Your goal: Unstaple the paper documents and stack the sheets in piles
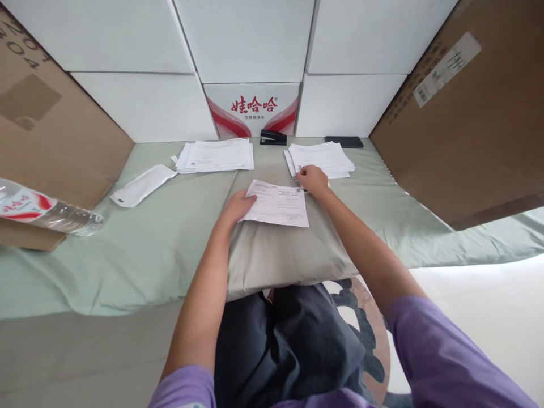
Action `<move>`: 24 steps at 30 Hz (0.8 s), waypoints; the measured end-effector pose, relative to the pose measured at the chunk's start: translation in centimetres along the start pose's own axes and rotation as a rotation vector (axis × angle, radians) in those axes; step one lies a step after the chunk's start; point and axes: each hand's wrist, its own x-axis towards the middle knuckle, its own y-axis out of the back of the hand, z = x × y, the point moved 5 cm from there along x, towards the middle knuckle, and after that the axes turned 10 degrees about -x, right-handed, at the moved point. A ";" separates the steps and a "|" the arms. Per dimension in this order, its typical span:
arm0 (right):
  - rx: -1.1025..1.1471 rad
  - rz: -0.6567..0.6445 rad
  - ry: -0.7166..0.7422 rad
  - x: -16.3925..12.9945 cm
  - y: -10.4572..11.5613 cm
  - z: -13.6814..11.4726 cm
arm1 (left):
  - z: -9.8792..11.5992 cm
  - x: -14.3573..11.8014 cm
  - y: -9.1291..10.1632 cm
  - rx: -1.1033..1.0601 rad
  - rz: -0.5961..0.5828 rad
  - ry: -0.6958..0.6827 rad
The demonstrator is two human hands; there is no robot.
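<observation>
My left hand [238, 207] grips the left edge of a printed sheet of paper [278, 205], thumb on top, and holds it over the front of the covered surface. My right hand [313, 180] is at the near left corner of the right paper stack [325, 158]. Its fingers are closed in a pinch on paper at that corner; the exact grip is partly hidden. Another stack of printed papers [216, 156] lies to the left, its sheets slightly uneven. Between the two stacks, farther back, rests a black stapler [273, 137].
A black phone [345, 141] lies behind the right stack. To the left are a white pouch [142, 186] and a water bottle [46, 207] on its side. Cardboard boxes [55, 124] flank both sides, and white boxes [255, 39] form the back wall. Pale green cloth [170, 243] covers the surface.
</observation>
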 end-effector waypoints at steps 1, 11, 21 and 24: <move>0.012 0.008 -0.002 -0.1 -0.4 0.0 | 0.1 0.0 -0.1 0.016 -0.007 -0.002; -0.002 0.029 0.038 0.1 -0.8 0.3 | 0.8 -0.5 -0.2 0.110 -0.040 -0.013; 0.002 -0.048 0.112 0.4 -1.0 0.6 | 0.6 -0.5 -0.1 0.062 -0.053 -0.007; 0.008 -0.048 0.128 0.3 -0.8 0.8 | 0.5 -0.5 -0.2 0.043 -0.049 0.015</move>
